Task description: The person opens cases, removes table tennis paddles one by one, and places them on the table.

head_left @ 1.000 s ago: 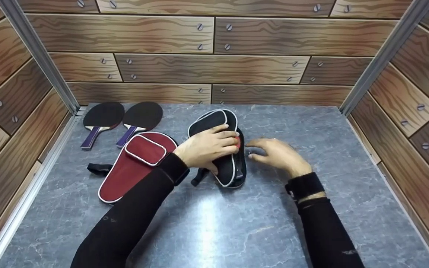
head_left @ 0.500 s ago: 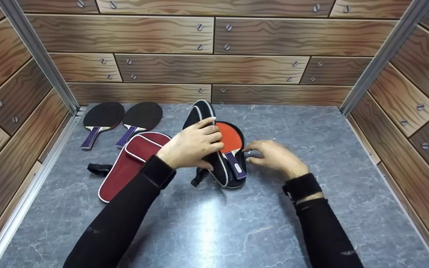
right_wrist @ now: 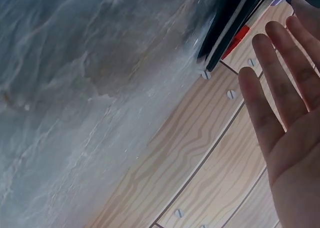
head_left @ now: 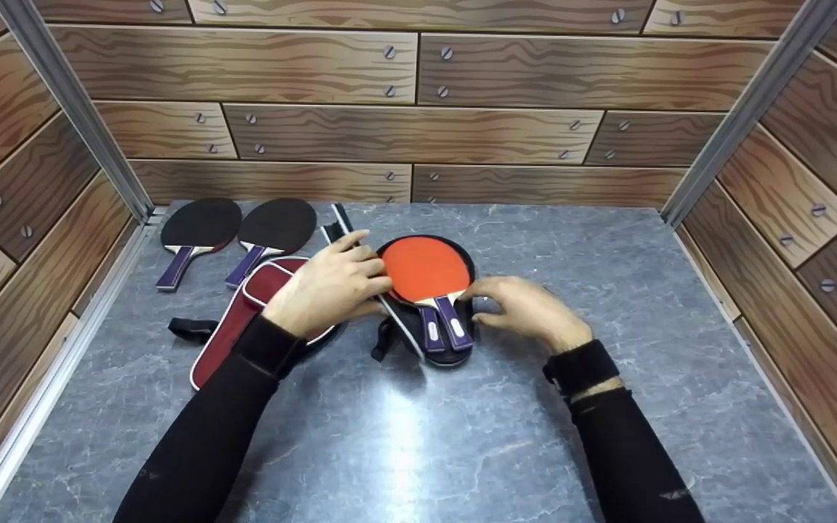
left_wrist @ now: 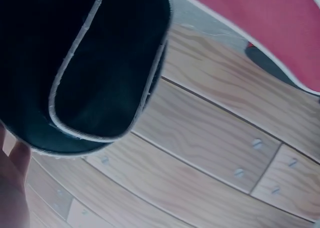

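Observation:
A black table tennis bat case (head_left: 455,358) with pale piping lies unzipped on the grey tabletop. My left hand (head_left: 328,285) grips its lifted lid (left_wrist: 110,77), which stands steeply tilted to the left. Inside rest two stacked bats; the upper one shows red rubber (head_left: 426,269), and two purple handles (head_left: 453,325) point toward me. At the case's right edge is my right hand (head_left: 527,309), its fingertips beside the handles. The right wrist view shows its fingers (right_wrist: 272,82) straight and spread, holding nothing.
A red bat case (head_left: 222,349) with white piping lies left, partly under my left forearm, its black strap (head_left: 193,329) sticking out. Behind it are two bats with black rubber (head_left: 202,221). Wood-patterned walls (head_left: 418,134) enclose the back and sides.
My left hand has swung the black case's lid up and leftward, uncovering the red bat and both handles. My right hand has shifted slightly left along the case's edge.

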Available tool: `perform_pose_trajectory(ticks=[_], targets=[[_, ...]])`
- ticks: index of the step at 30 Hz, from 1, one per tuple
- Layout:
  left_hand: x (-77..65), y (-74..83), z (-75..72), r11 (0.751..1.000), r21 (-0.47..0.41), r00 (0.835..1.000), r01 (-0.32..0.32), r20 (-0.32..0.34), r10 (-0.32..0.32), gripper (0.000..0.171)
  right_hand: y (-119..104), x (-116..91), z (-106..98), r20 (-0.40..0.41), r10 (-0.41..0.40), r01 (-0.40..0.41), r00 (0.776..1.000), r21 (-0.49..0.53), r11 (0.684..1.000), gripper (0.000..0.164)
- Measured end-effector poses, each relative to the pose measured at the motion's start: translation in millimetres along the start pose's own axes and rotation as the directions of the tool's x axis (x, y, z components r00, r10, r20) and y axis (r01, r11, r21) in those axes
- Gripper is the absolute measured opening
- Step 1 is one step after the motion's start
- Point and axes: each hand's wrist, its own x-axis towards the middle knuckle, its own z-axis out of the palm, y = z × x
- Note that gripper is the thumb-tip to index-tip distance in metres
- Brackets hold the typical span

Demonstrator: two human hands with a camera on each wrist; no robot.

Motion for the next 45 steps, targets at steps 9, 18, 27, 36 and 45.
perform_pose_trajectory(ticks=[9,18,27,36,45], targets=[[-26.0,-9.4,-0.8,0.982,-0.094,0.982,0.163,0.107,-0.153,0.056,-10.7,2.8,5.7,-0.038,-0.096,0.093,0.995,-0.066,0.993,0.038],[-37.9,0.4,5.8,0.922,-0.185,0.912,0.342,0.304,-0.277,0.062,-22.4,8.1,11.7,-0.031,-0.144,0.137,0.989,-0.157,0.978,0.041],[-41.1,10.2,14.2,0.920,-0.111,0.851,0.375,0.434,-0.295,0.084,-29.2,7.9,15.8,0.034,-0.142,0.146,0.989,-0.164,0.976,0.054],[-42.7,17.7,22.8,0.900,-0.083,0.780,0.427,0.537,-0.321,0.092,-33.5,6.4,19.3,0.086,-0.160,0.169,0.983,-0.104,0.980,0.056],[-46.1,22.2,28.6,0.890,-0.063,0.758,0.452,0.553,-0.346,0.094,-35.3,9.5,26.4,0.084,-0.196,0.206,0.977,-0.129,0.970,0.055]])
